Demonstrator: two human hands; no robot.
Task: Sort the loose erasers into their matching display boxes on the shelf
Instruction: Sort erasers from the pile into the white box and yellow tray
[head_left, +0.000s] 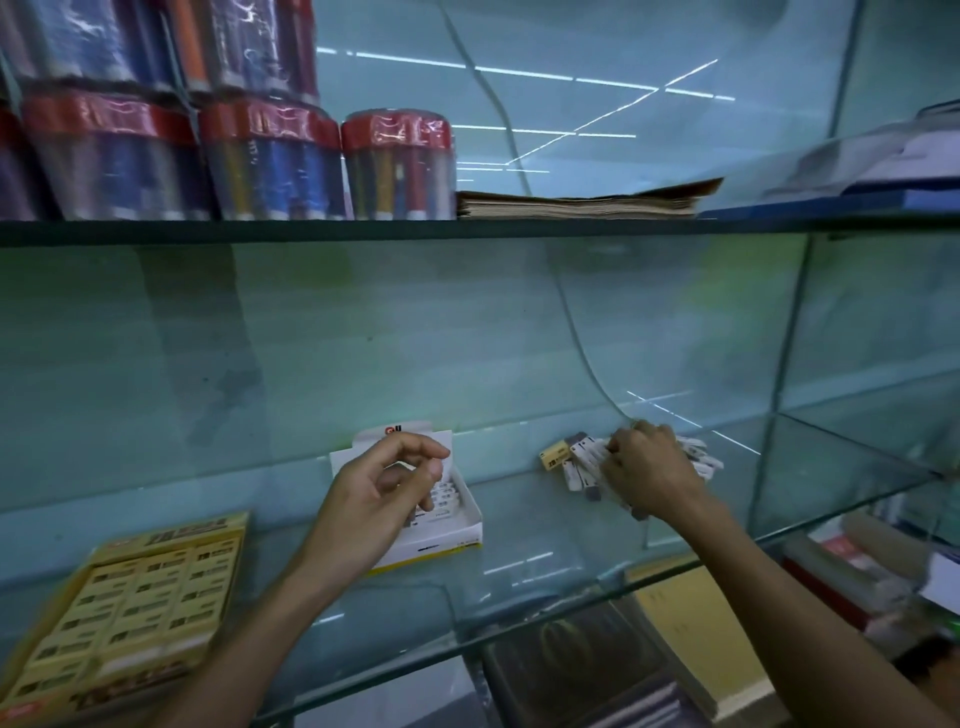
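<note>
Yellow cardboard marks the far left: a yellow display box lying on the glass shelf, already packed with rows of yellow-sleeved erasers. Next along, the left hand hovers over the white display box, its grip loosely curled, thumb and forefinger near each other but holding nothing that shows. A few white erasers sit inside that box. Further right, one yellow eraser lies at the left edge of the pile of loose erasers, most of them white-sleeved. The right hand lies on the pile with fingers curled down into it; whether its grip has closed on one cannot be told. To do this step well, it probably pays to pull out a single eraser, check its sleeve colour, then lay it flat in line with the rows of the matching box.
</note>
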